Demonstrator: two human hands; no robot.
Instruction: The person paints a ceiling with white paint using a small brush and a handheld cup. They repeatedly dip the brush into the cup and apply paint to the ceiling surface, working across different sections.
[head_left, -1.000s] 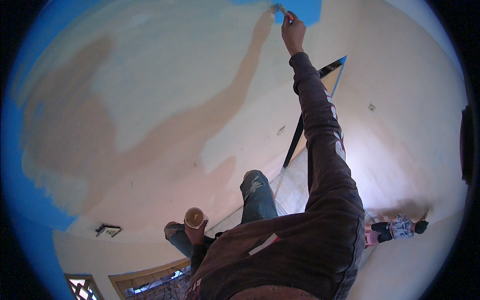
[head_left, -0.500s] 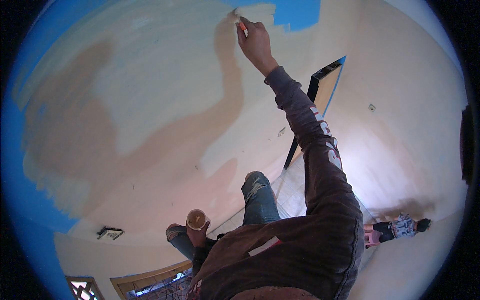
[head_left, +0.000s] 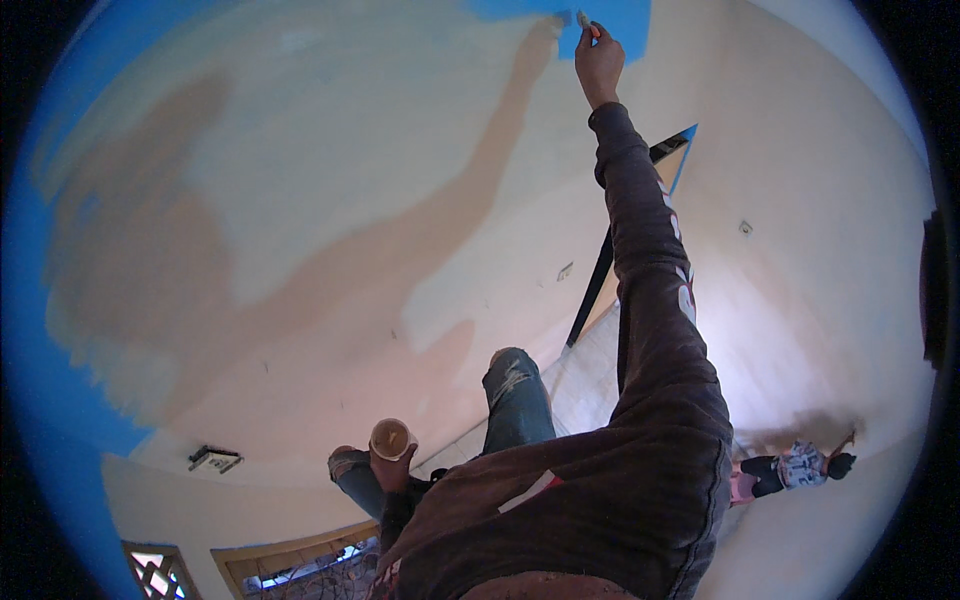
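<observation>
My right hand (head_left: 600, 70) is raised high on a stretched arm, closed around a paintbrush (head_left: 595, 30) with an orange handle. The bristle end is at a blue patch (head_left: 630, 35) on the wall (head_left: 330, 130), near its border with the cream paint; whether it touches cannot be made out. Low down, my left hand (head_left: 393, 470) is wrapped round a cup (head_left: 391, 440) holding light-coloured paint, close to my knee. Most of the wall before me is cream, with blue along the left and top. My shadow falls across it.
A doorway with a dark frame (head_left: 592, 280) stands right of my knees, with pale floor tiles (head_left: 575, 385) below. A person (head_left: 800, 467) is at the right wall, one arm raised to it. Wall fittings (head_left: 215, 459) and a wood-framed window (head_left: 300, 565) are lower left.
My right hand with the brush has moved right, from the cream edge to the remaining blue patch. The person at the right has raised an arm. My left hand and cup are nearly still.
</observation>
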